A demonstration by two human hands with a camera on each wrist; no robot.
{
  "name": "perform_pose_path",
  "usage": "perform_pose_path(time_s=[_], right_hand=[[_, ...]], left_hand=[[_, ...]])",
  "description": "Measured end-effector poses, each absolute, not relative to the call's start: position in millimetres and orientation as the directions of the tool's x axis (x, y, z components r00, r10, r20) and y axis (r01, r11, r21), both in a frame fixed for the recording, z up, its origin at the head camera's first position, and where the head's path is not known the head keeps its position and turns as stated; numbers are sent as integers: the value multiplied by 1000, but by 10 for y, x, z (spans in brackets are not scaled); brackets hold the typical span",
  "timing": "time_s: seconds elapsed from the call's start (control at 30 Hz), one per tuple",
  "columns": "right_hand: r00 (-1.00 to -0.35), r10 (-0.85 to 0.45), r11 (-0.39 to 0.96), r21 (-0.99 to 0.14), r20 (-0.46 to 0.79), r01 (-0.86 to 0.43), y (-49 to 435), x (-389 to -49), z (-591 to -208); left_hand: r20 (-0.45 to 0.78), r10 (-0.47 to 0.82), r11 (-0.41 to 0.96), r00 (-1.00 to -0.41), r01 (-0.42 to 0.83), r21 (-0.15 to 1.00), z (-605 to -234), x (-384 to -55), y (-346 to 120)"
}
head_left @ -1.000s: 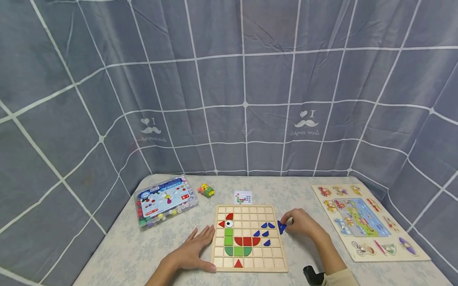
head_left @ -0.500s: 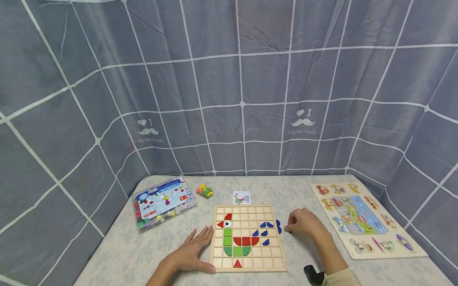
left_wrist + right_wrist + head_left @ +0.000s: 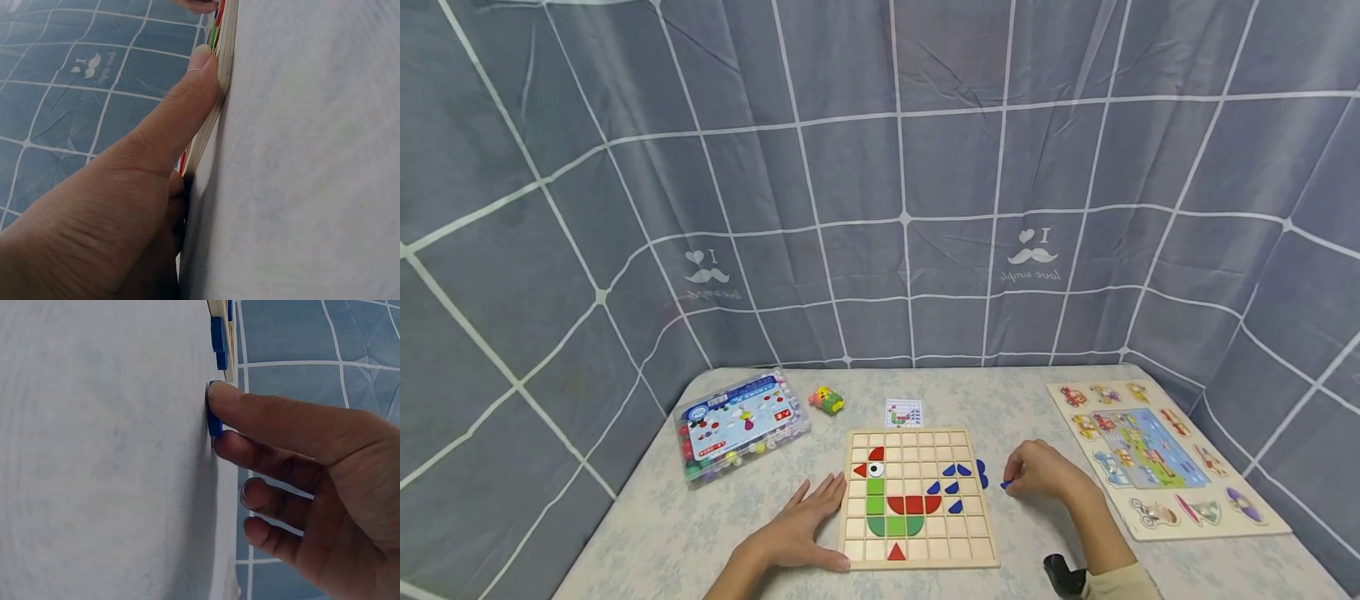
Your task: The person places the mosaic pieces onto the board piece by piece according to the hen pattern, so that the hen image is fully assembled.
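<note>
A wooden grid board (image 3: 958,550) lies on the table. Red, green and blue flat pieces and an eye piece form a bird picture on it. My left hand (image 3: 797,527) rests at the board's left edge, fingers spread and straight. In the left wrist view its thumb (image 3: 187,94) lies along the board's side. Right of the board, my right hand (image 3: 1041,471) pinches a small blue piece (image 3: 215,422) between thumb and index finger, low over the tabletop. Other blue pieces (image 3: 982,474) lie against the board's right edge, between board and hand.
A small picture card (image 3: 903,412) lies behind the board. To the left are a clear case of beads (image 3: 745,425) and a small colourful toy figure (image 3: 827,400). A wooden picture puzzle (image 3: 1165,458) lies at right. A grey checked curtain (image 3: 865,250) surrounds the table.
My right hand has drawn back to the right from the blue pieces at the board's edge, and a separate blue piece now shows in its fingertips. The left hand stays put.
</note>
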State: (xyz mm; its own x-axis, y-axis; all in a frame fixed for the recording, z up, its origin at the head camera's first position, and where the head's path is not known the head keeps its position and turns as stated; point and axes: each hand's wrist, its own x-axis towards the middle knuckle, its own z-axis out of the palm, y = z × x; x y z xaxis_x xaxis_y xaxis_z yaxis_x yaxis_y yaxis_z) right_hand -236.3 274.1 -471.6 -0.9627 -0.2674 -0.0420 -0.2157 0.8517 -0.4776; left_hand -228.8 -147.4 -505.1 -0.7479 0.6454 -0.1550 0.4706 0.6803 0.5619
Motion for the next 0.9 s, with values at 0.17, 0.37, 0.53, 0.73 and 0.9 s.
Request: perform_pose_path(time_s=[0.17,0.37,0.53,0.73,0.9], right_hand=[[-949,-308,801,-558,-73,-217,2802,-2365,-4756],[-943,-327,752,-623,-65,-217,2880,-2371,-4747],[-933,-353,719,-657,-66,-225,2893,-2372,-4797],[-933,-354,729,-643,-62,-234,2884,-2366,-4816],[-940,-335,737,-640,-66,-218,2877,-2363,-4833]], left_hand=[[-151,646,678,-748,472,563,-5045,-2275,-1475],[-130,648,671,-750,483,562,-5038,-2272,-1485],[-129,650,674,-749,490,552,-5049,-2276,-1494],[-135,653,675,-745,491,550,-5045,-2290,-1486],[-140,652,674,-745,484,558,-5052,-2285,-1487]])
